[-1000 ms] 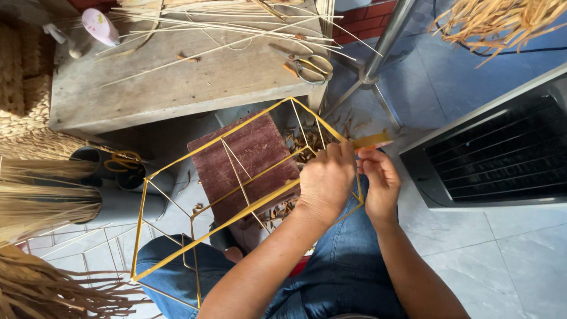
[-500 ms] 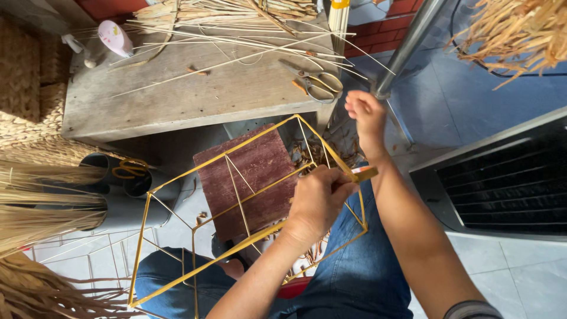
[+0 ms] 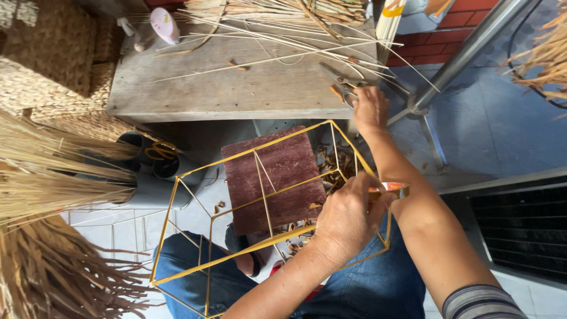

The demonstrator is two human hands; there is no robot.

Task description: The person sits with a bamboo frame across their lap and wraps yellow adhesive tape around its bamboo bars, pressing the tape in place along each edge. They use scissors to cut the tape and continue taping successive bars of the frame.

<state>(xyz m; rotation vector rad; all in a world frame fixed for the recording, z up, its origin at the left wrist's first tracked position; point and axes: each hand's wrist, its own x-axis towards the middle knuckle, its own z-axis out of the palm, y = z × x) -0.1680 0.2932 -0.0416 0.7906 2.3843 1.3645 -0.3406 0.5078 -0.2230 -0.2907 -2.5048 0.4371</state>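
A yellow wire frame (image 3: 260,177) shaped like a faceted lantern rests over my lap. My left hand (image 3: 348,220) grips its right side and pinches a flat tan strip (image 3: 391,188) against the wire. My right hand (image 3: 370,109) is stretched out to the front edge of the wooden table (image 3: 236,94), with its fingers curled on the handles of metal shears (image 3: 341,80) that lie there. A dark red wooden stool (image 3: 274,177) stands under the frame.
Long reed stalks (image 3: 283,35) and a pink bottle (image 3: 164,23) lie on the table. Woven baskets (image 3: 53,65) and bundles of straw (image 3: 47,183) fill the left side. A metal pole (image 3: 466,53) slants at the right, and a dark grille (image 3: 520,230) lies beyond it. Reed scraps litter the floor.
My right hand left the frame and moved up and away to the shears at the table's edge. My left hand kept its hold on the frame and strip.
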